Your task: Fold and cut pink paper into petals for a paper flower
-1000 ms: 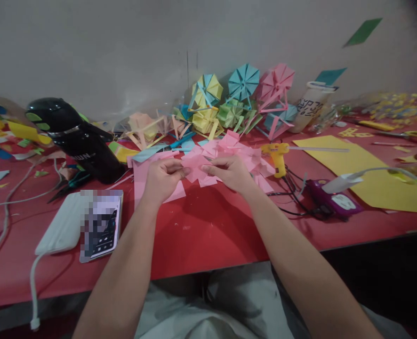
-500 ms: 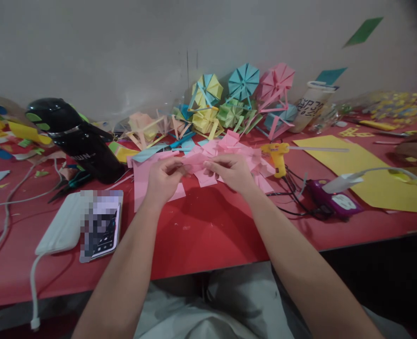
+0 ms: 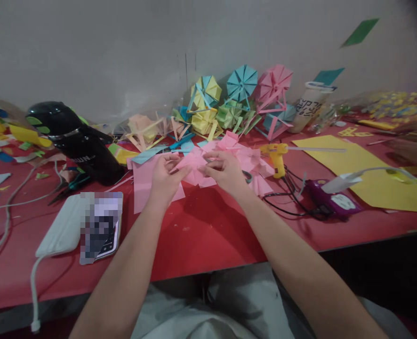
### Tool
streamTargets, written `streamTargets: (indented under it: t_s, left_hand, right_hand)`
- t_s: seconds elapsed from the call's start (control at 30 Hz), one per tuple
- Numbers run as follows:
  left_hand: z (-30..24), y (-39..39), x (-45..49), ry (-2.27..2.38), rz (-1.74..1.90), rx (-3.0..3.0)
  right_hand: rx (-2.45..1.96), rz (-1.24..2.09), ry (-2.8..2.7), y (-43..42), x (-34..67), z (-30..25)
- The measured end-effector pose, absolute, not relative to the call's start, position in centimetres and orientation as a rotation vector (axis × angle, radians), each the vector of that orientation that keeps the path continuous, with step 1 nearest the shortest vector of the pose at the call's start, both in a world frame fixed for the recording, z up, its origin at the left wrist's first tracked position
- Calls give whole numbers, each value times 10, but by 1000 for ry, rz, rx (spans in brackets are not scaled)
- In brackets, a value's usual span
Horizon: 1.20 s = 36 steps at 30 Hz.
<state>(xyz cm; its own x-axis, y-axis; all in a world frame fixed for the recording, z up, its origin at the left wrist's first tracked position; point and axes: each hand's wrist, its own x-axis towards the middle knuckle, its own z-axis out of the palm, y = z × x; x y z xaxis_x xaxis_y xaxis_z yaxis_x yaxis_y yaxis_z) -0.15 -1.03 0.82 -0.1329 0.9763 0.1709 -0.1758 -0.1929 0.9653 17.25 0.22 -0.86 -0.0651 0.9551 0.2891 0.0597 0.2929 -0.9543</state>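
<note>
Between my two hands is a piece of pink paper (image 3: pixel 191 170), raised just above the red table. My left hand (image 3: pixel 168 176) pinches its left side between thumb and fingers. On the other side my right hand (image 3: pixel 222 172) grips it with thumb and bent fingers. The paper's exact folds blend into the pile of folded pink paper pieces (image 3: pixel 231 143) behind it. Under my left hand lies a flat pink sheet (image 3: pixel 143 186). A dark ring-shaped thing (image 3: pixel 246 176), perhaps scissor handles, shows beside my right wrist.
A yellow glue gun (image 3: pixel 277 155) and purple power socket (image 3: pixel 330 200) with cables lie right. A black bottle (image 3: pixel 77 141), white power bank (image 3: pixel 60 226) and phone (image 3: pixel 106 226) are left. Folded paper wheels (image 3: pixel 242 82) stand behind. Another person's hand (image 3: pixel 415 146) is beyond the yellow sheet (image 3: pixel 364 174).
My hands have shifted slightly, and the pink paper between them has turned or been refolded. The dark ring by my right wrist now shows. The other person's hand at right has moved.
</note>
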Motion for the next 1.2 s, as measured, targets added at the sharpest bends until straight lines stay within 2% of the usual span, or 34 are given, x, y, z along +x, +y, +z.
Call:
streamTargets:
  t_s: [0.2, 0.43, 0.63, 1.2]
  left_hand:
    - [1, -7, -4, 1153, 1437, 1224]
    - [6, -9, -5, 1133, 1373, 1299]
    - [10, -9, -6, 1133, 1341, 1345]
    - [4, -11, 2, 1115, 1383, 1232]
  right_hand:
    - [-937, 1109, -1449, -1, 170, -6]
    - [-934, 931, -1590, -5, 171, 0]
    - [-883, 1017, -1586, -2, 171, -4]
    - [-940, 864, -1534, -7, 170, 1]
